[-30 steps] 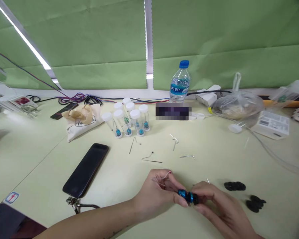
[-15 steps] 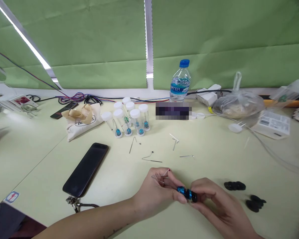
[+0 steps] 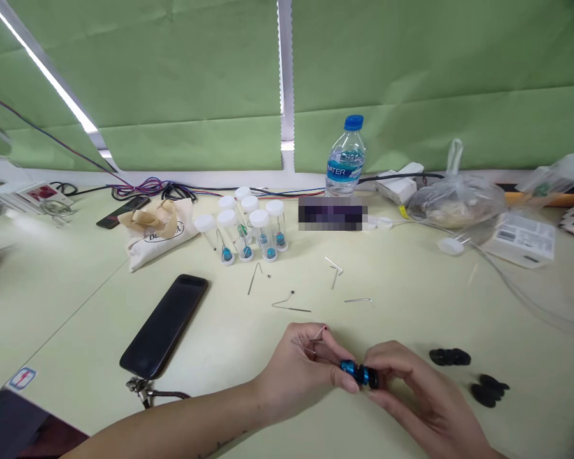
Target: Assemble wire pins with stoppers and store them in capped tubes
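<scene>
Near the front of the table, my left hand [image 3: 302, 366] pinches a small blue-and-black cylindrical part [image 3: 360, 373] between thumb and fingers. A thin bent wire [image 3: 309, 343] with a dark red tip lies along the fingers of that hand. Closed on the black end of the same part are the thumb and fingertips of my right hand [image 3: 418, 392]. Beyond the hands lie bent metal rods [image 3: 291, 309], some like small hex keys [image 3: 358, 300]. To the right are two groups of black rounded pieces [image 3: 449, 357].
Several clear tubes [image 3: 270, 237] with white caps stand behind, blue parts inside. A phone [image 3: 165, 325] with a strap lies left. Farther back are a cloth pouch [image 3: 157, 236], a water bottle [image 3: 345, 159], a tied plastic bag [image 3: 456, 201] and cables [image 3: 148, 188].
</scene>
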Demonstrator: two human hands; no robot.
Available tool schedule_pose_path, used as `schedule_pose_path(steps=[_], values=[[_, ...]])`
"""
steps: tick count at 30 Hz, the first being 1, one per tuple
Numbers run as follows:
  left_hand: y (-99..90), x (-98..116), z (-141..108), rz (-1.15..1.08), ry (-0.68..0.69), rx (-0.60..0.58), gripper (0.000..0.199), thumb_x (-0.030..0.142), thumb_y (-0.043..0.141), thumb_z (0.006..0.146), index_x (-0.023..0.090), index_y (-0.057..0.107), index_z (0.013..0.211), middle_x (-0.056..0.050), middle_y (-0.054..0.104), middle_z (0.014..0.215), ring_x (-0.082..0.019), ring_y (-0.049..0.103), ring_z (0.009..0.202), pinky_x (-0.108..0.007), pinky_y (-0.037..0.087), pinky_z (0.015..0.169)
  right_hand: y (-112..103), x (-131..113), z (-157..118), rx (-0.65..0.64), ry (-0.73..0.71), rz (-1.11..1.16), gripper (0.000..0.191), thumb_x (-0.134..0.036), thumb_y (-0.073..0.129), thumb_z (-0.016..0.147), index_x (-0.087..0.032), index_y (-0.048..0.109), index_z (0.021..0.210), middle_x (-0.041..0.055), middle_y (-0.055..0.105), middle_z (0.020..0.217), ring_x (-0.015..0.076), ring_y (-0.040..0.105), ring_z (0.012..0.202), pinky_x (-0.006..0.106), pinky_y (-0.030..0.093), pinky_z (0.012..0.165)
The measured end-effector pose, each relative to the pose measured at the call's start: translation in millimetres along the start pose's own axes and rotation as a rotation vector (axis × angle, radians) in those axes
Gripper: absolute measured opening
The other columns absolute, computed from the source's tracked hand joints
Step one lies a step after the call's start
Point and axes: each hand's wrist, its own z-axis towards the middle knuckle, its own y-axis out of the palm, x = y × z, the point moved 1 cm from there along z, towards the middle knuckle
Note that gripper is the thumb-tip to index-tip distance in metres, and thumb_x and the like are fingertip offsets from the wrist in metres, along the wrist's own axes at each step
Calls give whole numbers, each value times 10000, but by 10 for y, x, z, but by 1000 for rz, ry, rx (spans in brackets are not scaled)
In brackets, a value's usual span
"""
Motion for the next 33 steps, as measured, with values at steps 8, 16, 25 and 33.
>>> schedule_pose_path(steps=[8,16,25,33], values=[[2,-13,-1,5,-6,-8,276,49,857,467,107,647,636,-46,723,620,-119,658,545,-213,503,565,-5,47,-57,-5,19,-34,193,-141,558,886,-272,550,1027,-20,678,816,123,658,692,206,538,610],[-21,-32,2,22,-17,-14,285,41,859,455,110,647,631,-48,735,664,-122,666,572,-228,518,593,-2,51,-77,7,54,-45,136,-163,568,880,-251,591,982,-18,688,758,128,665,633,204,540,569],[-17,-17,-5,31,-14,0,293,85,874,447,111,646,630,-43,722,629,-121,651,553,-229,495,585,-1,9,-8,52,-20,-6,189,-127,593,850,-245,575,996,2,671,787,136,657,661,214,547,594],[8,9,-5,44,-28,15,311,84,878,428,114,631,615,-46,720,622,-126,654,549,-236,502,588,-13,17,-59,26,34,-83,167,-153,560,874,-251,566,1010,8,683,821,145,666,692,216,549,606]])
